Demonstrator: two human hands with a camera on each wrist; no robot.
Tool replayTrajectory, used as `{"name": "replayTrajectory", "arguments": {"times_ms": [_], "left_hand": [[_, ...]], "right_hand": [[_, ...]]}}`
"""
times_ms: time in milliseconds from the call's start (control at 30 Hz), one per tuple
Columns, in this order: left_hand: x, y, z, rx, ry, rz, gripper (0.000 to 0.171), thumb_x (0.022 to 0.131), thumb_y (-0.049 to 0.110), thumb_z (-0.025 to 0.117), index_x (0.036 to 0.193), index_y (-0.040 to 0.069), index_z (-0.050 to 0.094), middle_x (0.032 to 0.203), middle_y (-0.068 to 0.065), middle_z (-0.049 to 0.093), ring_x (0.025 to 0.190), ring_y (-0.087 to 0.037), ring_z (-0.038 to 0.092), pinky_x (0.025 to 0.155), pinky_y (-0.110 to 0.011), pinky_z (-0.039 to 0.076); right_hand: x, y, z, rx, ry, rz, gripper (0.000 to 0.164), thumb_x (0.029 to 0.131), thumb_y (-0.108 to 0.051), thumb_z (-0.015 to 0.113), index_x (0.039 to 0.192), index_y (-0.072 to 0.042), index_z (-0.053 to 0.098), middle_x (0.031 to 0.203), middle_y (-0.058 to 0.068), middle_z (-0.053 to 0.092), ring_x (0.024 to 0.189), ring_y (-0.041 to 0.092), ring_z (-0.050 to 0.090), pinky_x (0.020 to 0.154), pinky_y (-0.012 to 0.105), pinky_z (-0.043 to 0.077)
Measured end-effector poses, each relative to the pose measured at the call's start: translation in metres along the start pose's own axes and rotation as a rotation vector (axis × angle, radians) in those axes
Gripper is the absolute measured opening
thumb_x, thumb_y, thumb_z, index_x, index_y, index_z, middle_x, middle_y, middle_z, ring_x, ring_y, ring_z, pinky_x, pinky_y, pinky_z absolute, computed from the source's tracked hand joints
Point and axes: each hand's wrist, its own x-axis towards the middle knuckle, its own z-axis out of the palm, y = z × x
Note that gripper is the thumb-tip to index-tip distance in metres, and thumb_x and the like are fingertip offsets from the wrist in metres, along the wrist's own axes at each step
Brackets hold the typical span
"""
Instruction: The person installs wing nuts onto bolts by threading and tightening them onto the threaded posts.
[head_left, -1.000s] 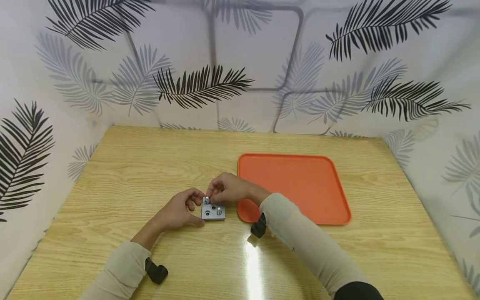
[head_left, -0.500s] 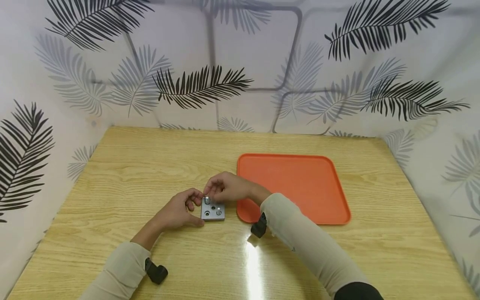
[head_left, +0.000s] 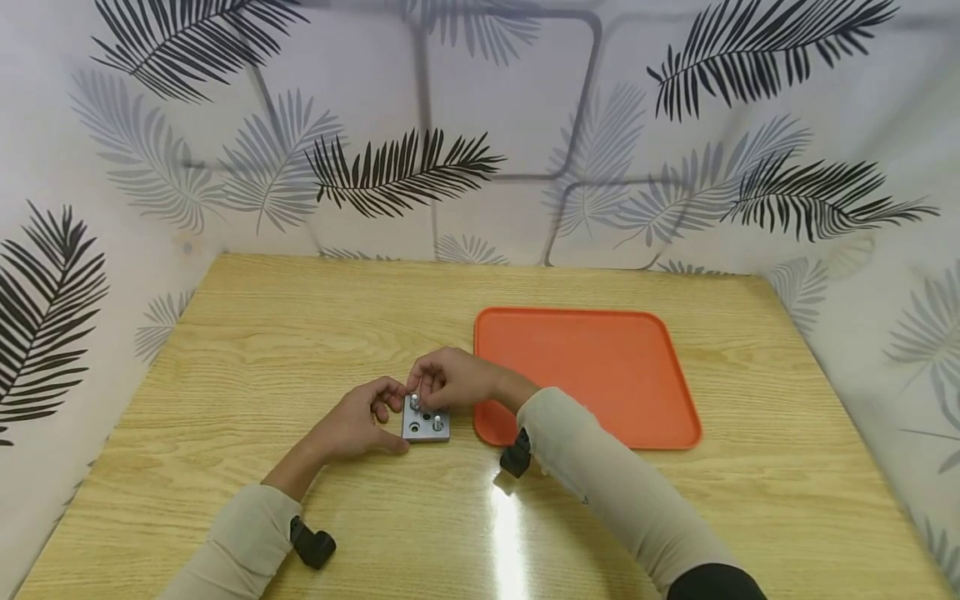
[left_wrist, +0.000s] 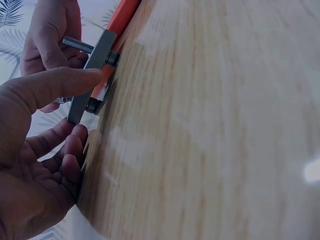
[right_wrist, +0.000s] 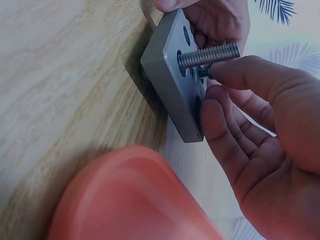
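A small grey metal plate (head_left: 424, 435) with several round holes lies raised on bolt heads, just left of the tray. Two threaded bolts stand up through it: the front bolt (right_wrist: 210, 56) is free of any hand, and the back bolt (head_left: 414, 402) is near the far left corner. My left hand (head_left: 351, 423) grips the plate's left side, thumb at the near corner and fingers at the far one. With thumb and fingers curled in, my right hand (head_left: 455, 379) pinches the back bolt's upper end. Below the plate, a bolt head (left_wrist: 93, 105) shows in the left wrist view.
An orange-red tray (head_left: 592, 358) lies on the wooden table (head_left: 315, 317) to the right of the plate, partly under the right forearm. A leaf-patterned cloth (head_left: 495, 217) hangs behind the table and along its sides.
The right thumb and fingers shift slightly around the back bolt. The left hand and the plate stay in place.
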Motion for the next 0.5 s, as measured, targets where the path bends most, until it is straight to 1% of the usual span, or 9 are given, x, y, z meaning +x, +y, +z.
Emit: {"name": "replayTrajectory", "arguments": {"times_ms": [100, 233, 367, 500], "left_hand": [[-0.0007, 0.0006, 0.0010, -0.003, -0.001, -0.002, 0.062, 0.069, 0.009, 0.089, 0.122, 0.005, 0.056, 0.107, -0.009, 0.054, 0.088, -0.021, 0.045, 0.075, -0.025, 0.042], [-0.0020, 0.0021, 0.0020, -0.006, 0.001, -0.003, 0.062, 0.069, 0.008, 0.088, 0.122, 0.005, 0.056, 0.106, -0.009, 0.053, 0.087, -0.021, 0.045, 0.074, -0.024, 0.041], [-0.0029, 0.0028, 0.0026, 0.005, 0.002, -0.001, 0.062, 0.070, 0.008, 0.088, 0.123, 0.005, 0.056, 0.107, -0.009, 0.054, 0.087, -0.020, 0.045, 0.073, -0.024, 0.041], [-0.0031, 0.0025, 0.0028, 0.018, 0.002, -0.004, 0.062, 0.070, 0.008, 0.088, 0.124, 0.005, 0.056, 0.107, -0.009, 0.054, 0.087, -0.020, 0.045, 0.074, -0.024, 0.041]], "right_hand": [[-0.0013, -0.0011, 0.0004, -0.022, 0.018, 0.020, 0.016, 0.088, 0.000, 0.065, 0.104, -0.002, 0.066, 0.083, 0.006, 0.068, 0.072, 0.004, 0.058, 0.068, 0.017, 0.049], [-0.0038, -0.0023, 0.0000, -0.017, 0.028, 0.046, 0.008, 0.089, -0.003, 0.068, 0.097, -0.002, 0.067, 0.081, 0.004, 0.067, 0.071, 0.004, 0.058, 0.066, 0.017, 0.049], [-0.0054, -0.0009, -0.0012, 0.060, 0.008, 0.066, 0.006, 0.091, -0.003, 0.067, 0.096, 0.001, 0.068, 0.080, 0.004, 0.068, 0.069, 0.005, 0.060, 0.064, 0.021, 0.053], [-0.0060, 0.0006, -0.0026, 0.123, 0.007, 0.072, 0.009, 0.092, 0.000, 0.062, 0.100, 0.003, 0.066, 0.079, 0.004, 0.066, 0.068, 0.008, 0.061, 0.064, 0.026, 0.056]]}}
